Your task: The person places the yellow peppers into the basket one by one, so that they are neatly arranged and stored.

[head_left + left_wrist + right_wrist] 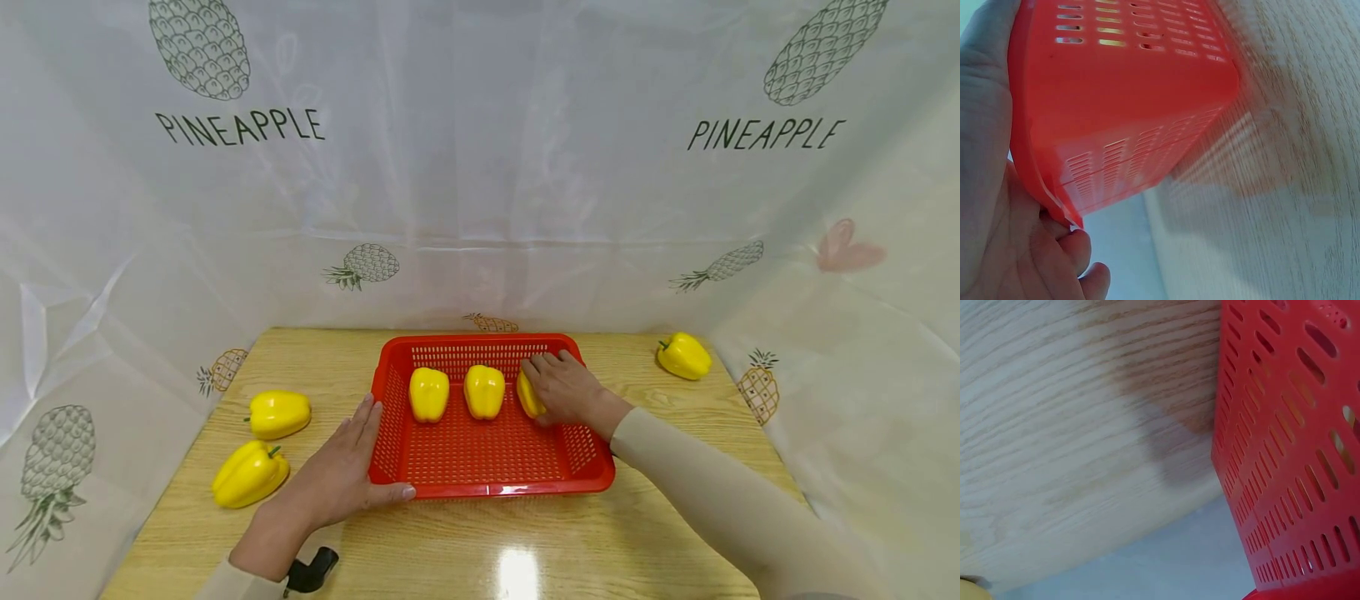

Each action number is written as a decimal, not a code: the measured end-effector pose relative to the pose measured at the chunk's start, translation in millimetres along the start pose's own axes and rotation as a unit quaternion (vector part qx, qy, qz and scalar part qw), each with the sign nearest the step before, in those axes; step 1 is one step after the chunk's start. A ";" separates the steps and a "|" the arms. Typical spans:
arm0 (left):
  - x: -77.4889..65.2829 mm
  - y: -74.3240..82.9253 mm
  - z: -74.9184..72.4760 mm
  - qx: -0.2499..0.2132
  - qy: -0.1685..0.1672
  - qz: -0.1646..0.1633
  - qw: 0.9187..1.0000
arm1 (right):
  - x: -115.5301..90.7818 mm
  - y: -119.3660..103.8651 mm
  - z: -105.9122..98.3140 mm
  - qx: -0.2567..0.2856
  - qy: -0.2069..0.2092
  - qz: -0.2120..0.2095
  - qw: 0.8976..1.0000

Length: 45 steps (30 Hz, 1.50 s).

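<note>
Above the table [427,550], right hand [564,388] grips 1 pepper [527,397], left hand [341,468] splays against basket [510,490].

Peppers [483,392] lie inside, left and right of the basket [450,492].

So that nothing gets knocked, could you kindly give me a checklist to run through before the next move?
1. Left hand touching near left corner of red plastic basket: ok.
2. Right hand on the rightmost yellow bell pepper inside: ok.
3. Left bell pepper and middle bell pepper in basket apart: ok.
4. Table free of loose items: not ok; near-left bell pepper, far-left bell pepper and far-right bell pepper lie there.
5. Firmness of the right hand's hold: cannot tell from these views.
</note>
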<state>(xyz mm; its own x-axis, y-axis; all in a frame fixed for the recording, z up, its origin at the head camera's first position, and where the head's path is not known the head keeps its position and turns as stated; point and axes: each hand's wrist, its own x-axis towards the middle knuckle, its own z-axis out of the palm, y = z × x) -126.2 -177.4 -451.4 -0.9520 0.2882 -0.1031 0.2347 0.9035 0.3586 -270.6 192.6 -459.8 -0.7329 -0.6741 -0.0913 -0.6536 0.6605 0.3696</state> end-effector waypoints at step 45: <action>-1.8 1.1 -1.1 -0.002 -0.001 -0.004 1.000 | -3.9 2.1 -1.0 0.032 0.027 0.000 0.999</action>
<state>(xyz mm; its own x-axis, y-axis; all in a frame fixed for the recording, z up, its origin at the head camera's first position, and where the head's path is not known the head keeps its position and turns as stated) -124.5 -177.3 -449.7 -0.9531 0.2826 -0.1082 0.2271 0.9045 0.3610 -268.9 196.2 -457.8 -0.7230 -0.6897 -0.0406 -0.6654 0.6793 0.3094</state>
